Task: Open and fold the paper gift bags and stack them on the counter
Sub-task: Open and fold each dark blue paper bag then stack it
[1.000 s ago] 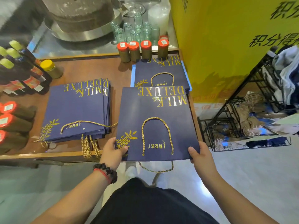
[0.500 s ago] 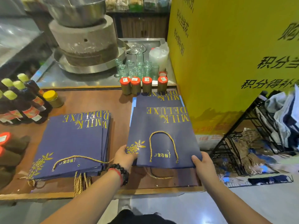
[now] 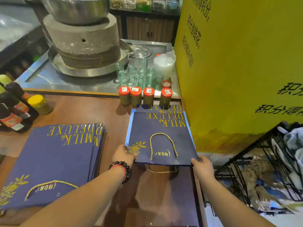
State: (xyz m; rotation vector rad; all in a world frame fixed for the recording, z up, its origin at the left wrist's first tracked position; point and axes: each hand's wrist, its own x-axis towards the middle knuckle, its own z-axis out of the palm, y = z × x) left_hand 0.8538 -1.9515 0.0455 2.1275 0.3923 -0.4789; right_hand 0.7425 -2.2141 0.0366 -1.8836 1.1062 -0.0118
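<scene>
A flat navy paper gift bag (image 3: 160, 141) with gold "MILK DELUXE" lettering and a gold cord handle lies on top of a small stack of like bags (image 3: 164, 107) at the right of the wooden counter (image 3: 91, 112). My left hand (image 3: 123, 154) grips its near left corner, thumb on top. My right hand (image 3: 202, 164) grips its near right corner. A second gold cord hangs below the bag's near edge. A larger stack of flat navy bags (image 3: 54, 163) lies to the left.
Four red-lidded jars (image 3: 145, 97) stand just behind the right stack. Dark bottles (image 3: 13, 110) and a yellow-lidded jar (image 3: 40, 104) stand at the left. Glass cups (image 3: 139, 76) and a stone mill (image 3: 82, 41) sit behind. A yellow board (image 3: 237, 71) rises at right, a black wire rack (image 3: 262, 169) below it.
Both hands carried the flat bag forward from the counter's near edge and set it on the right stack. The camera moved closer over the counter.
</scene>
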